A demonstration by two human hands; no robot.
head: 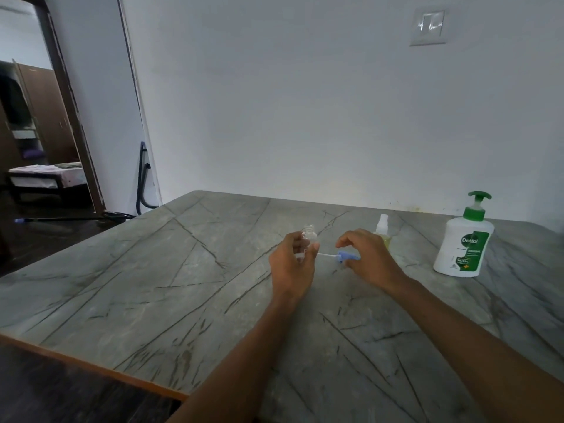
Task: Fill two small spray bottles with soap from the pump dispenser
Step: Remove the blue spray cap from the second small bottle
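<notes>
Left hand (292,265) is curled around a small clear spray bottle (310,237), thumb on the near side and fingers wrapped behind. The bottle is upright, its neck open with no cap on, and looks empty, held about mid-table, closer to the far edge than the near one. Can't tell if its base touches the surface.

Right hand (370,258) is just beside it, fingers bent down, pinching a blue spray head (347,257). The head lies roughly level, its thin white dip tube (326,255) pointing left, tip almost at the left thumb.

Second spray bottle (383,228) stands right behind the right hand, capped, with yellowish liquid inside and partly hidden.

White pump dispenser (464,243) with green pump stands upright toward the table's far right corner, apart from both hands.

Grey veined table (146,288) has an orange near edge. Wall switch (428,26) sits high on the wall.
</notes>
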